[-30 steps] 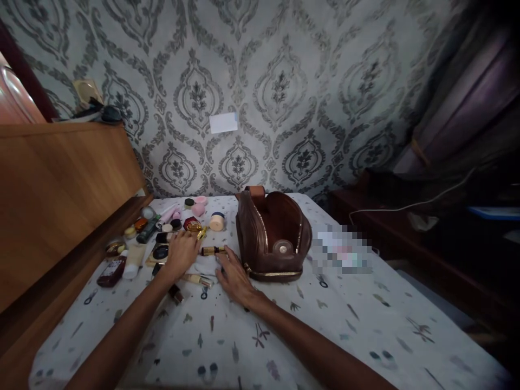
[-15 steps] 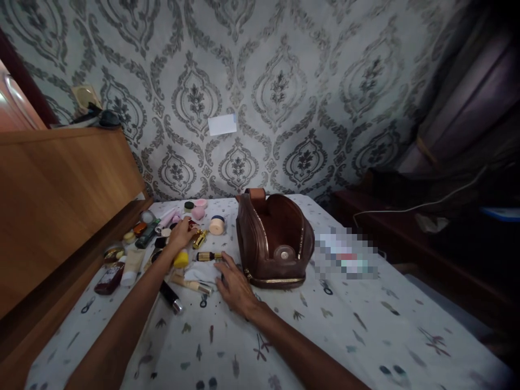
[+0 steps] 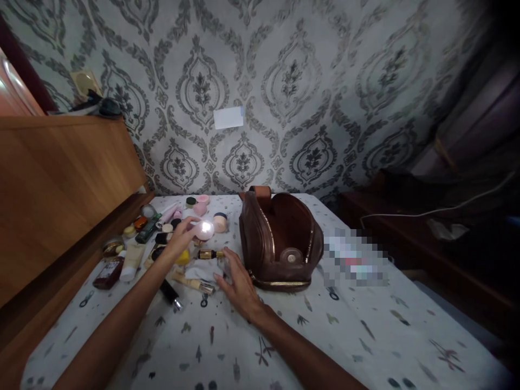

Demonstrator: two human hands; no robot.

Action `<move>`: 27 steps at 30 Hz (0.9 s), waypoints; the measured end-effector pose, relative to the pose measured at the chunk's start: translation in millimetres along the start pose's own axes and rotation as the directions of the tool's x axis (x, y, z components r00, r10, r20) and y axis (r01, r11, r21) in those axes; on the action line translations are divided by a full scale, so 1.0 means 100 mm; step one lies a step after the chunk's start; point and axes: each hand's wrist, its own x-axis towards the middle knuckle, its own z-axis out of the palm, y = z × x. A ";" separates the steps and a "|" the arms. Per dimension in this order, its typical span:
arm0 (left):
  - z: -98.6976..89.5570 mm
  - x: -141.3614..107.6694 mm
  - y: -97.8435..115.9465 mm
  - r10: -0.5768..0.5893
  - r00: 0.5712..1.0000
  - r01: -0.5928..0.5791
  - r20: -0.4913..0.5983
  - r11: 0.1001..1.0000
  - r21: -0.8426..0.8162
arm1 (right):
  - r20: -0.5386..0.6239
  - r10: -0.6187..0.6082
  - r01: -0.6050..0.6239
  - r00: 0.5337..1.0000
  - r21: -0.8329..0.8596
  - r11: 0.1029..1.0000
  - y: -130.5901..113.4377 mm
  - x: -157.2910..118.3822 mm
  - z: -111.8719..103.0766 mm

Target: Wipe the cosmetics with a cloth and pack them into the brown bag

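My left hand [image 3: 183, 236] is closed on the edge of a round shiny disc [image 3: 204, 230], pale with a bright glare; its exact kind is not clear. My right hand [image 3: 240, 290] rests low over the cloth with thumb and fingers apart. Its fingertips are at the gold end of a small dark bottle [image 3: 208, 254]. Below that bottle lies a crumpled white cloth or pouch [image 3: 200, 268], beside a beige tube [image 3: 193, 283]. An unzipped brown leather bag [image 3: 280, 271] stands right of my right hand. A yellow item [image 3: 182, 257] is partly hidden by my left wrist.
Cosmetics lie along the left: a cream tube [image 3: 132, 262], a dark red bottle [image 3: 109, 272], a green bottle [image 3: 147, 229] and a black tube [image 3: 171, 296]. A jar [image 3: 220, 222] and a pink sponge [image 3: 200, 209] sit farther back. A wooden panel [image 3: 69, 173] borders the left.
My left hand has lifted the round shiny disc from among the cosmetics. My right hand stays near the small bottle, its fingers spread slightly wider. The view has shifted a little.
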 end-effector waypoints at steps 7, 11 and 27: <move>0.23 -0.57 0.18 0.031 0.969 -0.007 0.246 0.995 -0.098 | -0.084 0.144 -0.124 0.986 0.210 0.970 -0.14 0.05 -0.04; 0.02 -0.65 0.19 0.050 0.963 -0.069 0.263 0.996 0.064 | -0.060 0.199 -0.167 0.978 0.348 0.923 -0.21 0.07 -0.05; -0.13 -0.93 -0.03 0.210 0.976 -0.178 0.059 0.610 0.772 | -0.075 0.267 -0.193 0.961 0.507 0.840 -0.21 0.08 0.03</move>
